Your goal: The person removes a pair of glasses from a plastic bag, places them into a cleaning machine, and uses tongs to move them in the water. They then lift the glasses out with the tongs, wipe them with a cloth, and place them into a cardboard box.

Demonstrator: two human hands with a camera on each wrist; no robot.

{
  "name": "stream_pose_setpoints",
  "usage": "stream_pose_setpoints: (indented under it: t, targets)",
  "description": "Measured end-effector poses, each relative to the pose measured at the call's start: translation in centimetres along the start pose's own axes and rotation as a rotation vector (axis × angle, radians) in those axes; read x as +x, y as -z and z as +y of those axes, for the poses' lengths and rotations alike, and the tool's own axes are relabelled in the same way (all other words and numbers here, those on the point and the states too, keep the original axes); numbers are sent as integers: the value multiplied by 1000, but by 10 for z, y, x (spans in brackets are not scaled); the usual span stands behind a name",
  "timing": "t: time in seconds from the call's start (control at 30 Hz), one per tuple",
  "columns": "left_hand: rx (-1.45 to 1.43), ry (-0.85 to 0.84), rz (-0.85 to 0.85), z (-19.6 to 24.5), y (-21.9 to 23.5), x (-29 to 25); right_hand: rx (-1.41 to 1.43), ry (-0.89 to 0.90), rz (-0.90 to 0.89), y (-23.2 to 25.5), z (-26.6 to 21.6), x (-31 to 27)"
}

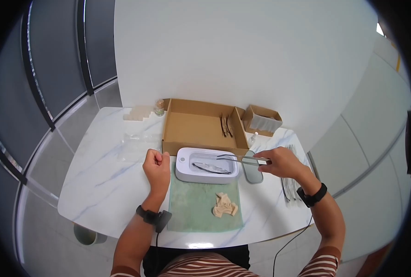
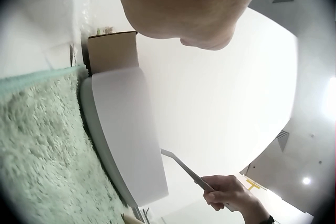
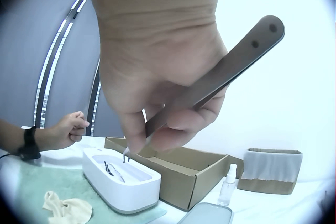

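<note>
My right hand [image 1: 283,162] grips a pair of long metal tweezers [image 3: 226,71] between thumb and fingers. Their bent tips reach over the open tub of a white ultrasonic cleaner [image 1: 183,174]. Inside the tub lies a pair of glasses [image 1: 211,169], dark temple toward me, just below the tweezer tips. My left hand [image 1: 156,167] is raised at the cleaner's left side with its fingers curled in and nothing in them. Under the cleaner's front is a green towel [image 1: 187,212], on which a crumpled beige cloth [image 1: 225,206] lies.
Behind the cleaner stands a shallow cardboard box [image 1: 191,124] with dark glasses at its right. A smaller carton [image 1: 263,121], a spray bottle [image 1: 253,137] and a grey-green oblong lid or tray [image 1: 252,173] are right. Bagged glasses [image 1: 289,189] lie farther right; a small jar [image 1: 160,108] stands back left.
</note>
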State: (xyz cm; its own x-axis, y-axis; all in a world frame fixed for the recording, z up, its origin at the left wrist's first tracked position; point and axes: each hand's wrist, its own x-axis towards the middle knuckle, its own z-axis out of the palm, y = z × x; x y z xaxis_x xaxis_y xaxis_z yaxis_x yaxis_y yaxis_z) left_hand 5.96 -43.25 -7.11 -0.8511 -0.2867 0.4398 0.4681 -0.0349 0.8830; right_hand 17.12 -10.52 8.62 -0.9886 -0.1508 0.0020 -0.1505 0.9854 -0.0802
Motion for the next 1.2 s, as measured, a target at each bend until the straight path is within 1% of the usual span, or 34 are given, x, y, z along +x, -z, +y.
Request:
stream_pose_setpoints:
  t: [0.07, 0.1, 0.17, 0.3, 0.37, 0.57, 0.7, 0.77, 0.8, 0.87, 0.9, 0.93, 1.0, 1.1, 1.17, 1.2]
  targets:
    - [-13, 19, -4, -1, 1, 0, 86, 139, -66, -2, 10, 17]
    - [-10, 18, 1, -1, 1, 1, 86, 144, -66, 2, 9, 23]
    - [-26, 44, -3, 0, 1, 1, 231, -132, -396, 9, 2, 36]
    - [-28, 56, -3, -1, 2, 1, 230, -102, -423, 2, 14, 52]
    - [-21, 40, -8, -2, 2, 1, 243, -137, -509, 2, 17, 59]
    - [-21, 25, -16, -1, 2, 2, 283, -169, -610, 6, 20, 68]
    - [-7, 78, -53, 0, 1, 4, 311, -188, -603, 6, 25, 68]
    - [189, 2, -144, -4, -4, 8, 322, -185, -606, 8, 22, 69]
    - [187, 0, -144, -5, -7, 9, 322, -185, -604, 9, 21, 70]
    - [377, -37, -275, -5, -10, 11, 272, -182, -624, 11, 17, 72]
    - [438, -28, -327, -3, -10, 12, 272, -180, -622, 11, 16, 74]
    - [439, -31, -327, 0, -11, 12, 255, -155, -636, 11, 14, 75]
    - [456, 66, -367, 6, -14, 13, 240, -130, -646, 11, 11, 77]
    - [443, 101, -334, -8, -14, 12, 248, -113, -667, 6, 11, 79]
    - [411, 120, -318, -16, -13, 9, 244, -74, -586, 2, 10, 76]
    - [382, 142, -298, -19, -13, 8, 244, -77, -586, 3, 6, 73]
